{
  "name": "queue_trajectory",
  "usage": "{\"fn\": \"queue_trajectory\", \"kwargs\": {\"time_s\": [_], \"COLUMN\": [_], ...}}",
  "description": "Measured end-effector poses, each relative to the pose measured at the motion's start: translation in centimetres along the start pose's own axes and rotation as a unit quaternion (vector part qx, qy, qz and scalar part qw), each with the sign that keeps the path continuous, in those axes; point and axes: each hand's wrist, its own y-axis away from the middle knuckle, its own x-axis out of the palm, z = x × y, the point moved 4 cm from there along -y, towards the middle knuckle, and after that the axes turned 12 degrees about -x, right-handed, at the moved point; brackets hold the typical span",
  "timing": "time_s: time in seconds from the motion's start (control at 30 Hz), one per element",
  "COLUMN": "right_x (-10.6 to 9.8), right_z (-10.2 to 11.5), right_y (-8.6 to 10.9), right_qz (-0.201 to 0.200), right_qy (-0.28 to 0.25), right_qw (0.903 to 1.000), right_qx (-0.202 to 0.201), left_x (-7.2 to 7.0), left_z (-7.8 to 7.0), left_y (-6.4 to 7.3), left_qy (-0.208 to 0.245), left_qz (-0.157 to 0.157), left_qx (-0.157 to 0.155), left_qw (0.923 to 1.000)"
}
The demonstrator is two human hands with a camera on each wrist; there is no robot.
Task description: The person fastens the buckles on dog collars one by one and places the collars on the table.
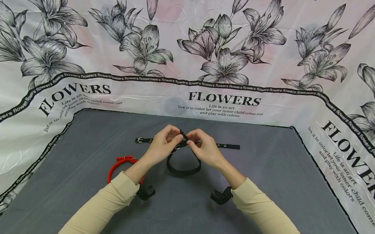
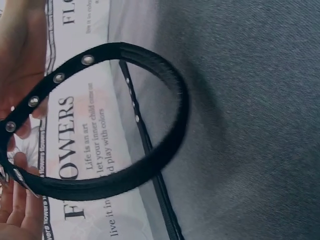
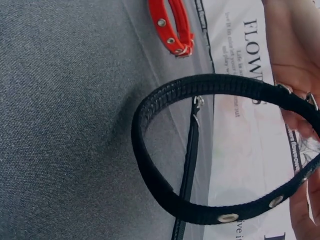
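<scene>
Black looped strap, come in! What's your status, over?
Left hand, right hand: both pinching. Black looped strap: buckle by the hands. Straight black strap behind, red strap near left sleeve; neither seems in the way.

The left forearm (image 1: 103,202) and right forearm (image 1: 266,211) lay stretched forward in sleeves, slanting inward from either side. Past the cuffs, both wrists were bare. The left hand (image 1: 163,144) and right hand (image 1: 206,148) were held close together, fingers curled, each thumb pinching toward its forefinger.
</scene>
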Motion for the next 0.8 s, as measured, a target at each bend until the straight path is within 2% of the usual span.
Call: {"fn": "queue_trajectory", "kwargs": {"time_s": [0.17,0.27,0.47,0.6,0.8], "right_x": [-0.4,-0.6,-0.7,-0.7,-1.5], "right_z": [-0.2,-0.4,-0.8,-0.5,2.6], "right_y": [0.0,0.0,0.1,0.0,-0.3], "right_qz": [-0.031,-0.048,-0.054,-0.052,-0.045], "right_qy": [-0.009,-0.027,-0.067,-0.075,-0.061], "right_qw": [0.9994,0.9982,0.9944,0.9930,0.9955], "right_qx": [0.011,0.026,0.062,0.075,0.057], "left_x": [0.2,0.2,0.1,0.1,0.2], "left_z": [0.7,1.0,1.0,0.9,0.8], "left_y": [0.1,0.1,0.0,0.0,-0.1], "left_qy": [-0.033,-0.042,-0.016,-0.007,-0.008], "left_qz": [0.025,0.030,0.006,-0.011,-0.028], "left_qx": [-0.001,0.001,0.019,0.022,0.029], "left_qw": [0.9991,0.9987,0.9997,0.9997,0.9992]}}
